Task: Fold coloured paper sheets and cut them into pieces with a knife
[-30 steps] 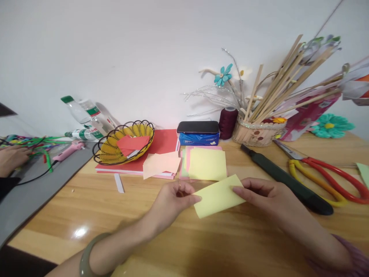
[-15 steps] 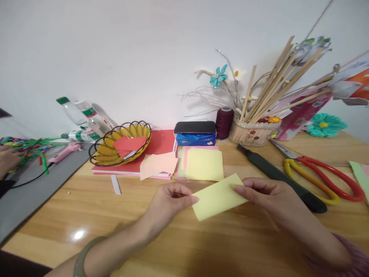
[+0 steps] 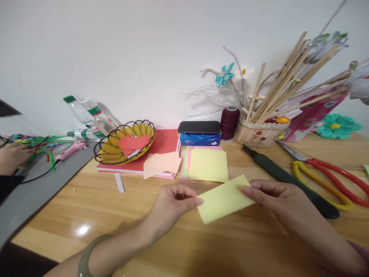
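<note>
Slanting up rightward, yellow paper lies lengthwise between hands.

Pale yellow paper; red-and-yellow scissors.

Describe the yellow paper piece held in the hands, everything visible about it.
The yellow paper piece is a pale, plain rectangle that looks thin and flat, tilted with its right end higher. The left hand pinches its left end and the right hand its right end, holding it just above the wooden table.
</note>
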